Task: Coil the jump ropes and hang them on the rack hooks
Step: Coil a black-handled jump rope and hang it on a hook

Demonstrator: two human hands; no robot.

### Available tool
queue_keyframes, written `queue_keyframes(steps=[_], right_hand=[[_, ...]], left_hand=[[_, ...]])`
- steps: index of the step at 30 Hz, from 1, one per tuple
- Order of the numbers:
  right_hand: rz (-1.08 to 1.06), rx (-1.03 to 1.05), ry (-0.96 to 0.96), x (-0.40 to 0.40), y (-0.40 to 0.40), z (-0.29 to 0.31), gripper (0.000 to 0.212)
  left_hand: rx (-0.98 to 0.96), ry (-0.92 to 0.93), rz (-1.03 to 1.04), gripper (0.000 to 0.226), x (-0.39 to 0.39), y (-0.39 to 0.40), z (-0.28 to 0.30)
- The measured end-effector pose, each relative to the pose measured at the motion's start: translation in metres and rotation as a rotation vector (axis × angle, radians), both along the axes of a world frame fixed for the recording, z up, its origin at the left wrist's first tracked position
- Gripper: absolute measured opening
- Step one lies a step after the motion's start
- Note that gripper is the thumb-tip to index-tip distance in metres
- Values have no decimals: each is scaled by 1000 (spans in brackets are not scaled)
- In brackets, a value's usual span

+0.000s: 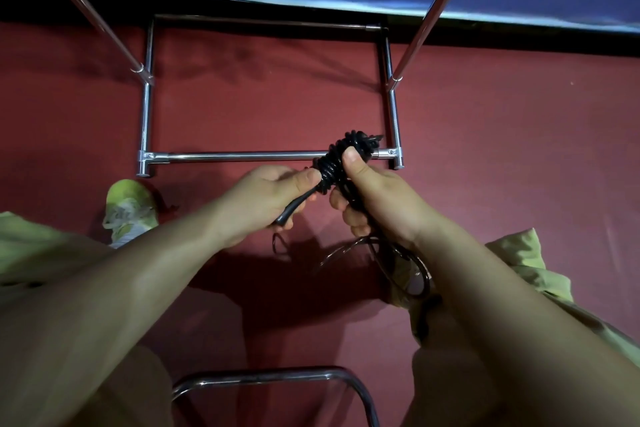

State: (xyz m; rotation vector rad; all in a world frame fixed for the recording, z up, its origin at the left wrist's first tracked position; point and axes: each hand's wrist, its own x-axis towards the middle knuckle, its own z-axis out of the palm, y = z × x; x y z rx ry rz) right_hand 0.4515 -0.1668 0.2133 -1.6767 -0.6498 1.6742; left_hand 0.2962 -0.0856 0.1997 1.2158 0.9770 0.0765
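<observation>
At frame centre, your right hand (372, 189) grips the coiled black jump rope (341, 163). Your left hand (266, 196) pinches its handle (294, 206); keep each wrap snug.

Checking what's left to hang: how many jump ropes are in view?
1. A black jump rope, held above the red floor by the left hand and right hand, its loose loops hanging below. Others may lie out of view.

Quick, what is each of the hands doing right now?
Left hand: pinches the rope's handle.
Right hand: grips the coiled rope.
</observation>
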Motion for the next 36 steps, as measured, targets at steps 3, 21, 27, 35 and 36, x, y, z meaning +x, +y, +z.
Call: queue_keyframes(steps=[3, 21, 27, 35, 36], right_hand=[[53, -55, 40, 4, -2, 0, 78], [134, -133, 261, 7, -4, -2, 82], [63, -177, 173, 33, -6, 5, 61], [154, -298, -526, 37, -4, -7, 89], [187, -295, -591, 35, -4, -9, 88]], left_hand=[[242, 77, -102, 26, -3, 4, -5], [328, -60, -160, 40, -11, 6, -2], [391, 55, 414, 15, -21, 42, -8], [338, 37, 271, 7, -23, 30, -10], [310, 14, 266, 9, -22, 28, -9]])
